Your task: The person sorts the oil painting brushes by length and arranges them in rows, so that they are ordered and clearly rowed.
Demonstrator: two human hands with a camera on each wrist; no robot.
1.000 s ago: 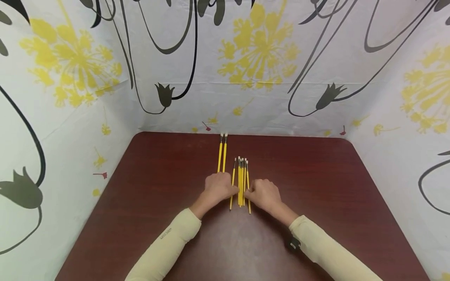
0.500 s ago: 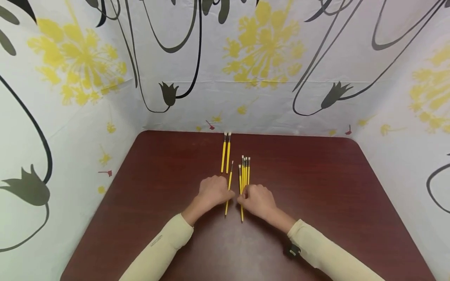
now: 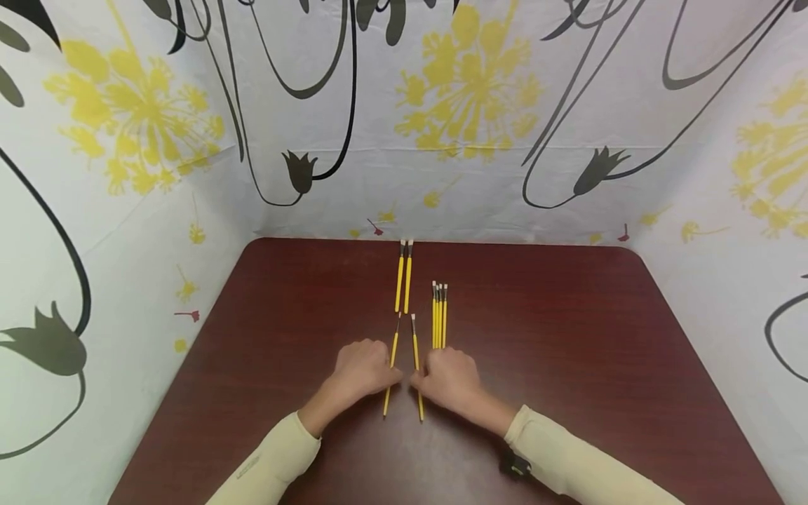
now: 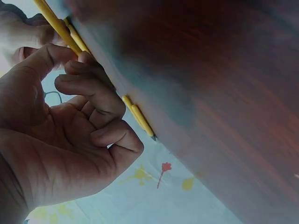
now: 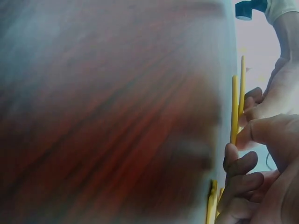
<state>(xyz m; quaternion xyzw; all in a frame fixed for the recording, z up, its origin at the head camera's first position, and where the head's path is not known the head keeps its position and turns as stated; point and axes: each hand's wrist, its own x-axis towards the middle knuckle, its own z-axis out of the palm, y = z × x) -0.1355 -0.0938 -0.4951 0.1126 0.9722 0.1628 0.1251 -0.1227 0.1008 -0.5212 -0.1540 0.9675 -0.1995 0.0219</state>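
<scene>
In the head view my left hand [image 3: 364,368] pinches a thin paintbrush [image 3: 395,344] with a yellow handle, its bristles pointing away from me. My right hand [image 3: 449,379] pinches a second yellow paintbrush [image 3: 416,347] with a pale tip, a short gap to the right of the first. Just beyond the right hand lies a bunch of several paintbrushes [image 3: 439,319], their lower ends hidden by that hand. The left wrist view shows thumb and fingertips on the brush handle [image 4: 58,28]. Thumb and forefinger also meet on the handle [image 5: 234,109] in the right wrist view.
Two larger yellow paintbrushes [image 3: 399,284] lie side by side at the table's far edge. The dark red-brown table [image 3: 536,315] has rounded far corners. White patterned sheeting [image 3: 379,175] stands behind it and on both sides.
Both hands have moved nearer to me, and the left hand has carried its brush leftward. The right hand has drawn one brush out of the bunch to the left.
</scene>
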